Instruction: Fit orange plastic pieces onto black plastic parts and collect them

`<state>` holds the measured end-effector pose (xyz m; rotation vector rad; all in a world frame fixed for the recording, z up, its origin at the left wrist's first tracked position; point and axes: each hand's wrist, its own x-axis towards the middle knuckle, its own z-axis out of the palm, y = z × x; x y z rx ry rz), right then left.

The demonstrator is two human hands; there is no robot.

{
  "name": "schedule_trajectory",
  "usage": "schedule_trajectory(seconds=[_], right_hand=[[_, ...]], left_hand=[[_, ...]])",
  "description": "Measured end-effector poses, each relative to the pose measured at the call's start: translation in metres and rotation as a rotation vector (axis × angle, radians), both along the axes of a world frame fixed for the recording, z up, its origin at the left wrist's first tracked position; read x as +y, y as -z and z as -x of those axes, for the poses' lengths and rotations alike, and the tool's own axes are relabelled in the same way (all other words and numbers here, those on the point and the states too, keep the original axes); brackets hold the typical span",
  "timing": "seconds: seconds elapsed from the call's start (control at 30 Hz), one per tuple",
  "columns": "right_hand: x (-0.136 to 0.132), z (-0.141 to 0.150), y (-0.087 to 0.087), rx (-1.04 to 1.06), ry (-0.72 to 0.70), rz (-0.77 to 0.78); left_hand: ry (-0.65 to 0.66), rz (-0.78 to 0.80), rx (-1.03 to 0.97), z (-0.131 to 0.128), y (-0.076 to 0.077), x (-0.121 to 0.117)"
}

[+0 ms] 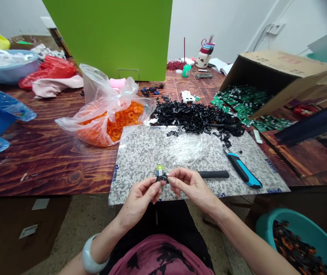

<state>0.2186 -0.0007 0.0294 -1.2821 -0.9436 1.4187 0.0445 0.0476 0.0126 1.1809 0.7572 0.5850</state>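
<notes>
Head view, the only view. You hold a small black plastic fitting [162, 178] in front of you, over the near part of a speckled grey board [140, 160]. A lime-green insert [160, 168] stands up from it. Your left hand [139, 200] and right hand [193, 187] come in from either side, and the fingertips of both pinch the fitting between them; neither hand is spread. The fingers hide much of the fitting, so its full shape cannot be told.

Handling, judged by eye: light, stiff moulded plastic, probably with some give in its thin ring. At this size it could slip from dry fingertips. Best hold: the black body, at opposite sides, leaving the green insert free, as that piece may be only seated and not fixed.

On the board: a blue-and-black utility knife [243, 170] lies to your right, and a black cylindrical handle [215, 174] lies just beyond your right hand. Past the board, on the wood-grain desk [45, 164], sit a heap of black plastic parts [194, 118] and a clear bag of orange plastic parts [123, 122]. Green pieces [238, 101] spill from a tipped cardboard box [278, 65]. Low on your right, a teal basin [295, 221] holds mixed black and orange parts [295, 248].
</notes>
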Motion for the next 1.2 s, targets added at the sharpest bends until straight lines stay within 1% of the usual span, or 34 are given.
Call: schedule_trajectory(seconds=[0.13, 0.27, 0.33, 0.37, 0.5, 0.57, 0.63, 0.73, 0.8, 0.93, 1.0, 1.07, 1.13, 1.2], right_hand=[[0.002, -0.002, -0.005, -0.079, -0.032, -0.022], [0.003, 0.002, -0.005, -0.072, -0.086, -0.105], [0.001, 0.006, -0.004, -0.094, -0.082, -0.146], [-0.001, 0.008, -0.004, -0.148, -0.066, -0.168], [-0.006, 0.014, -0.003, -0.481, 0.026, -0.299], [-0.006, 0.016, -0.001, -0.556, 0.058, -0.334], [-0.004, 0.015, 0.002, -0.549, 0.057, -0.303], [0.001, 0.012, 0.006, -0.458, -0.028, -0.222], [0.004, 0.011, 0.007, -0.403, -0.063, -0.197], [0.005, 0.013, 0.005, -0.313, -0.072, -0.210], [0.005, 0.015, 0.004, -0.356, -0.055, -0.251], [0.005, 0.018, 0.002, -0.454, -0.012, -0.298], [0.006, 0.019, 0.001, -0.485, 0.018, -0.310], [0.008, 0.017, 0.001, -0.392, -0.004, -0.264]], left_hand=[[0.069, -0.077, 0.041, -0.002, 0.000, 0.000], [0.126, -0.180, 0.079, -0.002, -0.005, 0.000], [0.132, -0.233, 0.104, -0.001, -0.007, -0.001], [0.134, -0.259, 0.118, 0.000, -0.007, -0.002], [0.114, -0.334, 0.147, 0.001, -0.009, -0.006], [0.106, -0.325, 0.146, -0.001, -0.008, -0.004], [0.116, -0.291, 0.148, -0.003, -0.006, -0.001], [0.151, -0.240, 0.153, -0.002, -0.002, 0.004], [0.173, -0.238, 0.162, -0.001, -0.001, 0.006], [0.209, -0.274, 0.191, 0.001, -0.003, 0.004], [0.207, -0.296, 0.192, 0.001, -0.005, 0.002], [0.191, -0.322, 0.187, 0.000, -0.007, 0.001], [0.171, -0.328, 0.179, -0.001, -0.008, 0.000], [0.156, -0.301, 0.166, -0.001, -0.007, 0.000]])
